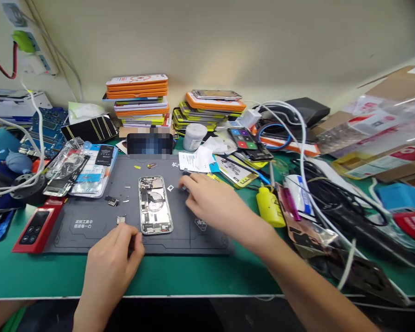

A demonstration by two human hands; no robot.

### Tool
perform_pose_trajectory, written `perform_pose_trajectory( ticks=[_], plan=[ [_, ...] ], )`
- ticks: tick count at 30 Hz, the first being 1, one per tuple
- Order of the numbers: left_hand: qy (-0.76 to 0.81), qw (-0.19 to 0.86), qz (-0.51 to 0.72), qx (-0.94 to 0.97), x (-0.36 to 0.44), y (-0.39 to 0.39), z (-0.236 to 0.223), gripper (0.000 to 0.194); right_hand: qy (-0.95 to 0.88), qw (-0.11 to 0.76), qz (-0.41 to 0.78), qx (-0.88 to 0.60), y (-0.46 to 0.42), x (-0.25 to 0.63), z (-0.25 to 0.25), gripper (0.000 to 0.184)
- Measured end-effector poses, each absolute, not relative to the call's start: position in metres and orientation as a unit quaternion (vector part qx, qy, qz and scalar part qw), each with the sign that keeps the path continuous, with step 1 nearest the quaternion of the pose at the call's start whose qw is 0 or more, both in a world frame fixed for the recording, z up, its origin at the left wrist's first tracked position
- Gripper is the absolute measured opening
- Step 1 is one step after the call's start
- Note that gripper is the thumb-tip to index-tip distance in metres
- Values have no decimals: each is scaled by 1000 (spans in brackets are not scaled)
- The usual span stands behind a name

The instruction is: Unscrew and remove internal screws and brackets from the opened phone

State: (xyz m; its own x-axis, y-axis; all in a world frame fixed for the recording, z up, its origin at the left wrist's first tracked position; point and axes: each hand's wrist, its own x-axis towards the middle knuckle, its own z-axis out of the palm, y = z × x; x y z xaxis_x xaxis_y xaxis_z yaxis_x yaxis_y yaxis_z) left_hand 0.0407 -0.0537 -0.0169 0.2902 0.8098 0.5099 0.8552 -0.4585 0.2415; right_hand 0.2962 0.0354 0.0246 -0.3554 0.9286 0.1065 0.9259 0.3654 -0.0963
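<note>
An opened smartphone, its inner parts bare, lies on the dark grey work mat. Just left of its lower end rests my left hand, fingers curled and thumb by the phone's edge. A small metal part shows at those fingertips; whether they grip it is unclear. To the phone's right, above the mat, my right hand has its fingers bent together. Something small and dark shows at them, too small to name. A little square frame and a small dark component lie beside the phone.
A red device sits at the mat's left corner. Behind stand stacked orange boxes, a propped dark phone and a white jar. A yellow bottle and tangled cables crowd the right.
</note>
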Motion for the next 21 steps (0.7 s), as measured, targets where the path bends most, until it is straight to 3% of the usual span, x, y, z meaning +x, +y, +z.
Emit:
perform_pose_trajectory(
  ticks=[4, 10, 16, 19, 21],
  plan=[
    [-514, 33, -302, -802, 43, -55, -15, 23, -826, 55, 54, -559, 37, 307, 34, 31],
    [-509, 17, -307, -804, 43, -56, -15, 20, -727, 108, -72, -675, 53, 316, 31, 29],
    [-514, 21, -302, -802, 42, -55, -20, 13, -756, 95, -54, -646, 68, 321, 15, 16],
    [-512, 20, -306, -802, 42, -55, -20, 13, -745, 126, -67, -652, 68, 316, 15, 17],
    [-510, 13, -310, -802, 42, -55, -18, 14, -734, 222, -44, -641, 64, 310, 17, 17]
  ],
)
